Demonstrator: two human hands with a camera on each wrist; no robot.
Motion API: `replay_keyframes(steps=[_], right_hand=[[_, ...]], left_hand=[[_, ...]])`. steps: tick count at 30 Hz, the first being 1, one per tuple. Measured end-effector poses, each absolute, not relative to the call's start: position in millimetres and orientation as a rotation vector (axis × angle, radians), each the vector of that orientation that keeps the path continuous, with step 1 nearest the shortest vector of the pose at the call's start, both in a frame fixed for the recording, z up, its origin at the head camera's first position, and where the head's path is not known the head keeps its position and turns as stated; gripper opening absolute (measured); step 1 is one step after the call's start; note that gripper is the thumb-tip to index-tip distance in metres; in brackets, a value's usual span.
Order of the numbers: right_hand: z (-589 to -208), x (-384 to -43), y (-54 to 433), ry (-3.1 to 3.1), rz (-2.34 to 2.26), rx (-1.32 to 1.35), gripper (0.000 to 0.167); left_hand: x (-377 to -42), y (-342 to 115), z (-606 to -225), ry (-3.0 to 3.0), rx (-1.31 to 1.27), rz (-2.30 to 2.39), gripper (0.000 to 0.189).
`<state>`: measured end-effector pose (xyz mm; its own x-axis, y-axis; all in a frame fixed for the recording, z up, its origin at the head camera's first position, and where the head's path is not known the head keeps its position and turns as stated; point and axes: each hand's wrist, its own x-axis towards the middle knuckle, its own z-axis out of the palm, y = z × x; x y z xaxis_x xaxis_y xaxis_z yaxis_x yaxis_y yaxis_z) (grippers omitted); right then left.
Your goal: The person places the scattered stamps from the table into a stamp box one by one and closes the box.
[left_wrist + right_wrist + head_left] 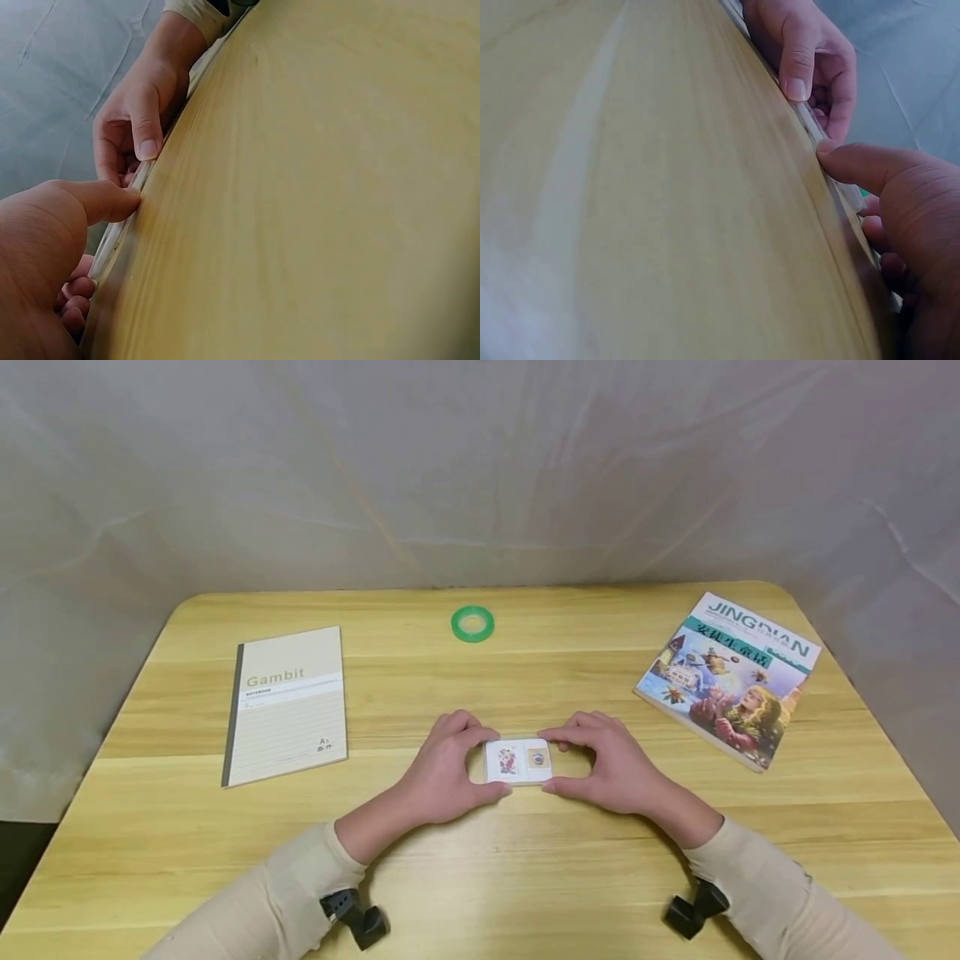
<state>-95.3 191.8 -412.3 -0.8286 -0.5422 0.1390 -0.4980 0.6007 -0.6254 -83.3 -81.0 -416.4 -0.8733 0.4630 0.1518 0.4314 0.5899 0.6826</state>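
A small flat rectangular case (522, 778) with a white face lies at the middle of the table, its long side running left to right. Two little pictures show on it: a pink figure on the left and a blue motif on a tan square on the right. My left hand (447, 770) pinches its left end, thumb at the near edge and fingers at the far edge. At the other end my right hand (615, 768) pinches it the same way. Both wrist views show the case (112, 244) edge-on, thin and pale, low at the tabletop.
On the left lies a beige notebook (291, 706) with a dark spine. A green tape roll (486, 631) rests behind the hands. A colourful illustrated book (727, 681) lies at an angle on the right. Pale sheeting (480, 468) hangs behind the wooden table (517, 877).
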Motion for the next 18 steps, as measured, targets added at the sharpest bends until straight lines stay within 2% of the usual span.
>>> replay_keyframes(steps=[18], right_hand=[[-412.7, -94.7, 191.8, 2.766, -1.029, -0.89, 0.059]], left_hand=[[-81.7, -80.9, -417.4, 2.77, 0.754, 1.175, 0.062]])
